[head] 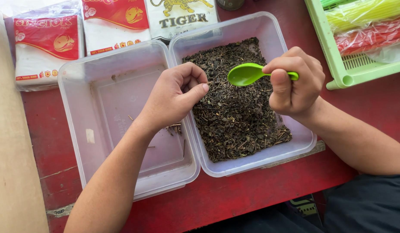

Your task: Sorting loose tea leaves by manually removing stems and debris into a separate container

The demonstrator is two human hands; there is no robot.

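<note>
My right hand (295,82) grips a small green plastic spoon (247,73) by its handle, its empty bowl hovering over the right clear plastic tub (269,32). That tub holds a layer of dark loose dried leaves (234,116). My left hand (176,95) is curled above the rims where the two tubs meet, thumb and fingertips pinched together at the edge of the leaves; whether they hold a bit of leaf I cannot tell. The left clear tub (79,129) is nearly bare, with a few thin twigs (174,127) on its floor beneath my wrist.
Both tubs stand on a red table (252,190). Three white packets with red or yellow printing (49,47) lie along the back left. A light green plastic basket (338,56) with bundles of coloured straws sits at the back right. A beige surface borders the left.
</note>
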